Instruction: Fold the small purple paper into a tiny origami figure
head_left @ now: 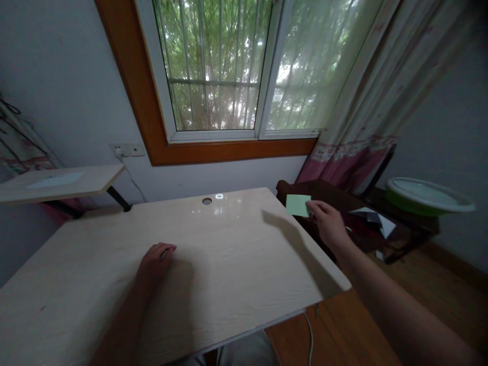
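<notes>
At the right edge of the desk, my right hand (326, 218) is closed in a pinch on the right side of a pale green sticky note (296, 205). The square note is held up, and whether it is one sheet or several I cannot tell. My left hand (154, 260) rests on the light wood desk (229, 264), left of the middle, with its fingers curled in loosely. A small dark gap shows between its thumb and forefinger, and I see nothing held there.
A raised shelf (76, 184) stands on the desk's left end. Near the back edge is a round cable hole (207, 201). Beyond the right edge are a dark wooden bench (324, 190), folded papers (385, 223) and a green-and-white basin (427, 195). A cable (309, 335) hangs below the desk.
</notes>
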`<state>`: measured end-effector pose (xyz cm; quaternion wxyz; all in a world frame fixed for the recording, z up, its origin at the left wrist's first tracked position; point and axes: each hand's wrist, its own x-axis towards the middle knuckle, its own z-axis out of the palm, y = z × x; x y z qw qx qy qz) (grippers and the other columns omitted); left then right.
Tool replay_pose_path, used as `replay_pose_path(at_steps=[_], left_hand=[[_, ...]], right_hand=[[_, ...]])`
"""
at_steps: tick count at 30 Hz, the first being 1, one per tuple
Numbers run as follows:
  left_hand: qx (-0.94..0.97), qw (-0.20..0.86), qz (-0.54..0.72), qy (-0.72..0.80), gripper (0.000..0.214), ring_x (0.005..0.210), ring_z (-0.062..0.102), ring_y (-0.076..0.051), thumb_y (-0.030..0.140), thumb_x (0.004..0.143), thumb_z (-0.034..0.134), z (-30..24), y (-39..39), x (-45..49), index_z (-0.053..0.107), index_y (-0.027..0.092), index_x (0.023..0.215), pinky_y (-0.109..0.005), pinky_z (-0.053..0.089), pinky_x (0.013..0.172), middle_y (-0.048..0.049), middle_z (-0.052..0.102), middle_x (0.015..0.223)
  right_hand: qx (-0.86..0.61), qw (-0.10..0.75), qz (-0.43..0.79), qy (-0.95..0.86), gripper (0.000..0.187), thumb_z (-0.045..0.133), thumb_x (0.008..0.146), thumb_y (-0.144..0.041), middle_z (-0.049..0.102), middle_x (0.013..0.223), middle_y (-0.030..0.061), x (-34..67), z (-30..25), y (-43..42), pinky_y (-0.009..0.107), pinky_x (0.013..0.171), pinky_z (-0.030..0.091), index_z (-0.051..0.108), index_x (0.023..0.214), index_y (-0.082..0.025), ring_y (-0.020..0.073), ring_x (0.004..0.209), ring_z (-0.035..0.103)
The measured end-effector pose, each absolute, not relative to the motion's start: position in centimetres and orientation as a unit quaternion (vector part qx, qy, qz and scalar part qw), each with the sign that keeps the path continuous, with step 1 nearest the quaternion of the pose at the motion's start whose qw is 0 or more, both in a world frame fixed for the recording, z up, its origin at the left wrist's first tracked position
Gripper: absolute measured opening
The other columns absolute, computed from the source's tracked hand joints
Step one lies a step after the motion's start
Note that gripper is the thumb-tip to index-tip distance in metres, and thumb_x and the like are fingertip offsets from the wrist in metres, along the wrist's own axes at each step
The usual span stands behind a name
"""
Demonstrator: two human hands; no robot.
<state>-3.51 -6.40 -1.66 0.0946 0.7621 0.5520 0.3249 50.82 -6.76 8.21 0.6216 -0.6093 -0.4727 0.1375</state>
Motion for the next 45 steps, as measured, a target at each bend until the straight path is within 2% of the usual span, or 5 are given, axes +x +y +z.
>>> replay_pose_path(at_steps=[5,16,24,37,45], left_hand=[[0.75,0.113,0.345,0.553,0.026,0.094,0.064,-0.023,0.035,0.091,0.047,-1.3,-6.6,-3.3,0.069,0.021,0.091,-0.038,0.048,0.091,-0.0061,0.072,0.095],[0.734,0.304,0.372,0.479,0.037,0.094,0.065,-0.022,0.046,0.091,0.05,1.1,-8.1,-2.9,0.07,0.018,0.103,-0.032,0.049,0.084,-0.0087,0.07,0.1],[0.729,0.232,0.323,0.557,0.041,0.06,0.049,-0.014,0.052,0.084,0.057,-0.7,-7.4,-3.4,0.056,0.017,0.063,-0.025,0.037,0.058,0.0014,0.052,0.062],[0.714,0.205,0.35,0.571,0.038,0.061,0.047,-0.014,0.048,0.086,0.052,-0.4,-7.3,-3.8,0.05,0.019,0.062,-0.025,0.035,0.059,0.0024,0.047,0.063],[0.712,0.216,0.358,0.564,0.04,0.06,0.047,-0.014,0.052,0.086,0.053,-0.4,-7.3,-3.8,0.052,0.019,0.063,-0.025,0.036,0.057,0.0019,0.05,0.063]], right_hand=[[-0.506,0.578,0.379,-0.515,0.031,0.065,0.08,-0.048,0.058,0.071,0.0005,39.1,6.0,-6.7,0.023,0.057,0.043,0.067,0.08,-0.017,0.0131,0.063,0.051],[-0.408,0.484,0.529,-0.565,0.029,0.064,0.079,-0.045,0.056,0.063,-0.0009,20.8,2.2,-5.8,0.023,0.055,0.038,0.068,0.079,-0.016,0.0125,0.058,0.048],[-0.436,0.409,0.375,-0.708,0.021,0.06,0.085,-0.034,0.061,0.065,-0.0011,18.2,-0.7,-5.3,0.023,0.06,0.038,0.073,0.079,-0.018,0.0127,0.061,0.053],[-0.47,0.442,0.291,-0.706,0.019,0.056,0.087,-0.026,0.068,0.074,0.0016,18.3,-1.0,-6.0,0.023,0.065,0.043,0.071,0.08,-0.019,0.0141,0.068,0.059],[-0.416,0.453,0.324,-0.719,0.038,0.064,0.085,-0.029,0.069,0.104,0.0053,18.2,-0.9,-6.0,0.027,0.075,0.049,0.062,0.123,-0.022,0.0147,0.08,0.061]])
